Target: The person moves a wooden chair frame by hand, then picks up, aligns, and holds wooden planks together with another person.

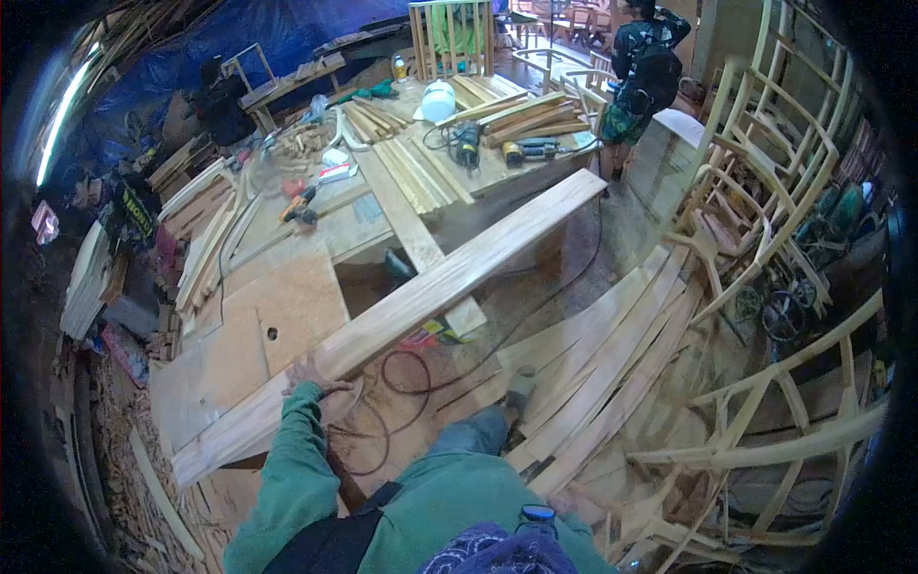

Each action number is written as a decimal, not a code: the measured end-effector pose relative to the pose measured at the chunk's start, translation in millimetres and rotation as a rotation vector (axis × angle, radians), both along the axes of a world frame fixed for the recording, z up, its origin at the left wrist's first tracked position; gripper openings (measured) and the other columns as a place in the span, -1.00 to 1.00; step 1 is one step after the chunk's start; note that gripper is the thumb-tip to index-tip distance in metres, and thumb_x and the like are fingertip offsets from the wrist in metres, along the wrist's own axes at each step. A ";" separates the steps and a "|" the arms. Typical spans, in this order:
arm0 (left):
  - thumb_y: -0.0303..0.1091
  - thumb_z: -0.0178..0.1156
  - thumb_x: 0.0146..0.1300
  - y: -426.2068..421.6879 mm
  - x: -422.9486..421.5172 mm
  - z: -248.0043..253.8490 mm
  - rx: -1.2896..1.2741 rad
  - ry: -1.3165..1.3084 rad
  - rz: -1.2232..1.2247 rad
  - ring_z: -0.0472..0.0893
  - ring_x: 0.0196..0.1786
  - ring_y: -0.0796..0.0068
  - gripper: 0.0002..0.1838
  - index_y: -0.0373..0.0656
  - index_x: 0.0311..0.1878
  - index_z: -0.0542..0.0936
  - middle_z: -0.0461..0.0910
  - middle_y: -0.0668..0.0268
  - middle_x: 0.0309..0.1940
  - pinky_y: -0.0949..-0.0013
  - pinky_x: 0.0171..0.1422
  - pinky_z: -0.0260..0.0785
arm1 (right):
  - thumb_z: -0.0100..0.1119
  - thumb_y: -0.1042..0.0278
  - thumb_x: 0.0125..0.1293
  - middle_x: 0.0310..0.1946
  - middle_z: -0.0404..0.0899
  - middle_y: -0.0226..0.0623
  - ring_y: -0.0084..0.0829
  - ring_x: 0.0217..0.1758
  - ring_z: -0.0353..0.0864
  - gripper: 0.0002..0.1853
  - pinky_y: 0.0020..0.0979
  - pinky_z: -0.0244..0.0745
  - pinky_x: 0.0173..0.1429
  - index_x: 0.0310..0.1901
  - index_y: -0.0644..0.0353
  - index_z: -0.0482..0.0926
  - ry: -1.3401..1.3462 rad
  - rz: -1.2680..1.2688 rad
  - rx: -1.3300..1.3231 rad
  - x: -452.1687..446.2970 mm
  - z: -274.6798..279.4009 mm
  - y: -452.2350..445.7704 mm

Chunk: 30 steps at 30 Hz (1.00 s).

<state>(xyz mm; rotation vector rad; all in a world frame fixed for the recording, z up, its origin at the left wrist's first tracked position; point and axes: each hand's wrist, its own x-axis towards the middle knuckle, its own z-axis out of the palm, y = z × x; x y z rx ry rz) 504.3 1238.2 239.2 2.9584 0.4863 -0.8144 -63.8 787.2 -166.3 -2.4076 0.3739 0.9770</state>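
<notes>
A long, thick wooden plank (459,273) lies slantwise across the work surface, its far end sticking out over the gap between tables. My left hand (320,380), at the end of a green sleeve, grips the plank's near part by its edge. Beneath the plank crosses a narrower pale board (411,230). My right hand (566,501) shows only as a blurred patch low beside my body, close to thin boards on the floor; its fingers cannot be made out.
Thin boards (612,349) cover the floor at right, beside wooden chair frames (765,191). A cable (411,368) loops below the plank. Power drills (301,208), a white helmet (438,101) and wood strips lie on the far table. Another person (645,72) stands at the back right.
</notes>
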 end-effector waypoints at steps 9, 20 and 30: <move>0.46 0.47 -0.55 -196.3 56.5 5.9 -0.149 -0.050 -0.211 -0.51 0.53 -0.11 0.55 0.47 0.49 -0.36 -0.47 0.24 0.54 -0.60 0.34 -0.37 | 0.13 0.04 0.27 -0.24 0.64 -0.35 -0.39 -0.21 0.61 -0.63 -0.36 0.52 -0.13 -0.04 0.11 0.57 0.132 -1.039 0.439 122.0 103.4 -81.4; 0.25 0.58 -0.52 -261.8 91.4 -9.3 -0.001 0.025 -0.073 -0.59 0.50 -0.15 0.54 0.54 0.48 -0.36 -0.50 0.21 0.53 -0.63 0.30 -0.41 | 0.30 0.12 0.20 -0.32 0.67 -0.33 -0.51 -0.27 0.62 -0.63 -0.43 0.53 -0.15 -0.05 0.18 0.66 -0.261 -0.600 0.447 416.2 164.1 -231.6; 0.35 0.50 -0.45 -248.6 96.8 -26.2 -0.010 -0.007 -0.054 -0.54 0.51 -0.15 0.45 0.57 0.48 -0.30 -0.43 0.22 0.53 -0.65 0.28 -0.49 | 0.28 0.10 0.24 -0.18 0.63 -0.29 -0.41 -0.22 0.64 -0.57 -0.37 0.50 -0.27 0.05 0.16 0.55 -0.072 -0.795 0.507 522.6 250.0 -317.1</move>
